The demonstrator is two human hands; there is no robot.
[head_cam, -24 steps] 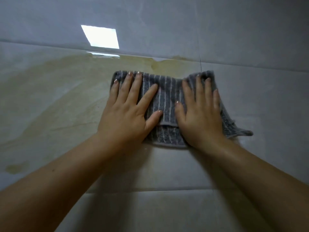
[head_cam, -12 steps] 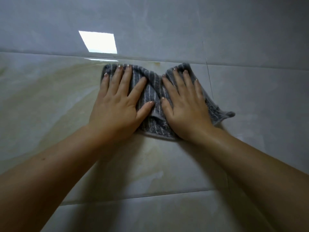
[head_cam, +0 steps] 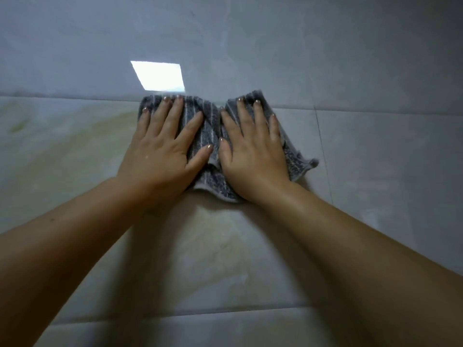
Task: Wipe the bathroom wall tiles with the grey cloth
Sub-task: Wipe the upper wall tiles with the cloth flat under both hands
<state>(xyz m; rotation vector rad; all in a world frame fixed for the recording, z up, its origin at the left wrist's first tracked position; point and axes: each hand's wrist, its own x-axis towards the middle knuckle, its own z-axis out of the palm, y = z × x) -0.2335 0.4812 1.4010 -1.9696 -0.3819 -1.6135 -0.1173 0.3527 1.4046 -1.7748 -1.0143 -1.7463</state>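
A grey cloth with pale stripes lies flat against the glossy wall tiles, its top edge at a horizontal grout line. My left hand presses flat on the cloth's left half with fingers spread. On the right half my right hand presses the same way, thumbs almost touching. The cloth is bunched into a fold between the hands, and a corner sticks out at the lower right. Most of the cloth is hidden under the hands.
A yellowish stain spreads over the tile to the left and below the cloth. A bright rectangular light reflection sits just above the cloth. A vertical grout line runs right of the cloth.
Both hands have pushed the cloth up the wall to the horizontal grout line, over the yellow stain there. The hands came closer together and the cloth bunched between them.
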